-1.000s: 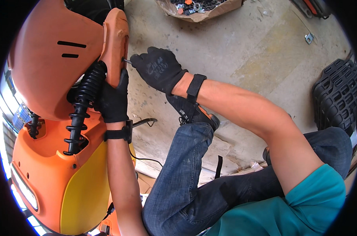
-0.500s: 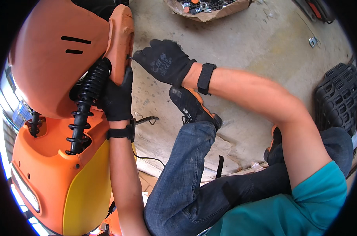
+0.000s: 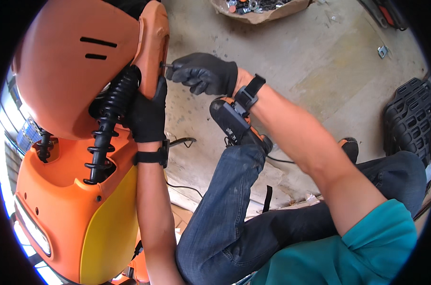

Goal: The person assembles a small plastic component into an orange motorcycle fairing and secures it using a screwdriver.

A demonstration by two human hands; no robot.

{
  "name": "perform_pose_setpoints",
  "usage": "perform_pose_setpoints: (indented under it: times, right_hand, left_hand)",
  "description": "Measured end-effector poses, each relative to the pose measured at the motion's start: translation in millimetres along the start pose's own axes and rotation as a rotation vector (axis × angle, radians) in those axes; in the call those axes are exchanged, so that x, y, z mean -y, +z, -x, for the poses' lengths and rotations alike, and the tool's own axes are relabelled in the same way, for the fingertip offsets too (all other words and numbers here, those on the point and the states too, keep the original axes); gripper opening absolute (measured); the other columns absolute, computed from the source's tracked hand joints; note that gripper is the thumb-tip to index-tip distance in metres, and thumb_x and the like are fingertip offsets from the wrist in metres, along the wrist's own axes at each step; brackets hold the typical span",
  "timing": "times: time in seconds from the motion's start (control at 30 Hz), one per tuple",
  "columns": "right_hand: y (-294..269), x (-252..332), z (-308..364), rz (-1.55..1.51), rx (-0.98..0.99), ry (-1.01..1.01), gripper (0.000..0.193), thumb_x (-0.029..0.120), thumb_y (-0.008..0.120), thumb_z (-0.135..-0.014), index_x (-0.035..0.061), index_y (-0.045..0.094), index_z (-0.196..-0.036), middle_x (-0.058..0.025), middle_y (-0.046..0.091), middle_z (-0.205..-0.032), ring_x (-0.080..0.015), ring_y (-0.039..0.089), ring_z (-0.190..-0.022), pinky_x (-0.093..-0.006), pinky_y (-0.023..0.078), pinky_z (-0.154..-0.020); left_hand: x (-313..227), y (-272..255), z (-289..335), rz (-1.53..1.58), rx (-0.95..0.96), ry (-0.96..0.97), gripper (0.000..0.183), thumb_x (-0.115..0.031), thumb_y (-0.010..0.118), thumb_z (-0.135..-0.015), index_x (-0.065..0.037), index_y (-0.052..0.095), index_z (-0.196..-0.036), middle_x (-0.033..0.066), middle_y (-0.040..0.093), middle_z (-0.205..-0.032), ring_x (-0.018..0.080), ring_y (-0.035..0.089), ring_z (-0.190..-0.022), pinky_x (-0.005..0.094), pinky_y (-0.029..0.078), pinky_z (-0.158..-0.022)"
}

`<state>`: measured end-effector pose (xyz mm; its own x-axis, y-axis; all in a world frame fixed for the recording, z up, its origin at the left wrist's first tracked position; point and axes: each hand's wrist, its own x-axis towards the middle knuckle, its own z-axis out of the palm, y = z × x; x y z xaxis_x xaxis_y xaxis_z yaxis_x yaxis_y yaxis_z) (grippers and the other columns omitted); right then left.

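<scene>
A faded orange panel (image 3: 152, 42) with a long narrow edge piece stands at the upper left, part of an orange and yellow vehicle. My left hand (image 3: 148, 114), in a black glove, is closed round the lower end of that edge piece. Its thumb lies along the front and its fingers are hidden behind. Beside it runs a black coil-spring shock absorber (image 3: 106, 123). My right hand (image 3: 203, 73), also gloved, is closed on a thin dark rod (image 3: 169, 65) whose tip meets the panel's edge. The rest of the rod is hidden in the fist.
A torn cardboard box (image 3: 258, 16) of loose bolts and washers sits on the concrete floor at the top. A black slotted plastic part (image 3: 410, 118) lies at the right. My shoe (image 3: 234, 123) rests just below my right hand. Thin cables (image 3: 184, 187) cross the floor.
My right wrist has rolled over, so the curled fingers now show instead of the back of the glove. My left hand keeps its hold, and the view has shifted slightly.
</scene>
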<state>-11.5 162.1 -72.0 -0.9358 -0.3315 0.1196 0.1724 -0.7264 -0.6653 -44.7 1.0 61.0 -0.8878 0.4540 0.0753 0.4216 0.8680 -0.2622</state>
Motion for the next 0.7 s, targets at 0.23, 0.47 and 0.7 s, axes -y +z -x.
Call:
perform_pose_setpoints:
  times: [0.23,0.47,0.7]
  right_hand:
    - [17,5,15,0.691,-0.461,0.037,0.020,0.019,0.064,-0.084,0.0081,0.066,-0.101,-0.0160,0.071,-0.093,-0.0391,0.067,-0.087,-0.0479,0.055,-0.075]
    - [25,4,13,1.232,-0.465,-0.100,0.012,0.017,0.060,-0.086,0.0125,0.064,-0.096,-0.0119,0.069,-0.079,-0.0346,0.067,-0.080,-0.0482,0.054,-0.068]
    - [25,-5,8,1.339,-0.429,-0.182,0.010,0.014,0.061,-0.084,0.0114,0.065,-0.092,-0.0085,0.069,-0.078,-0.0296,0.067,-0.080,-0.0433,0.055,-0.066]
  left_hand:
    - [-1,3,-3,-0.008,-0.027,0.018,0.069,-0.047,0.084,-0.078,0.003,0.064,-0.121,0.0206,0.069,-0.116,0.0367,0.065,-0.107,0.0418,0.049,-0.096]
    - [5,7,0,-0.082,-0.066,0.058,0.071,-0.050,0.084,-0.076,0.002,0.065,-0.121,0.0197,0.069,-0.115,0.0364,0.066,-0.106,0.0412,0.051,-0.094]
    - [9,11,-2,-0.092,-0.139,0.125,0.067,-0.051,0.084,-0.076,0.000,0.067,-0.116,0.0182,0.071,-0.109,0.0359,0.068,-0.102,0.0407,0.052,-0.091]
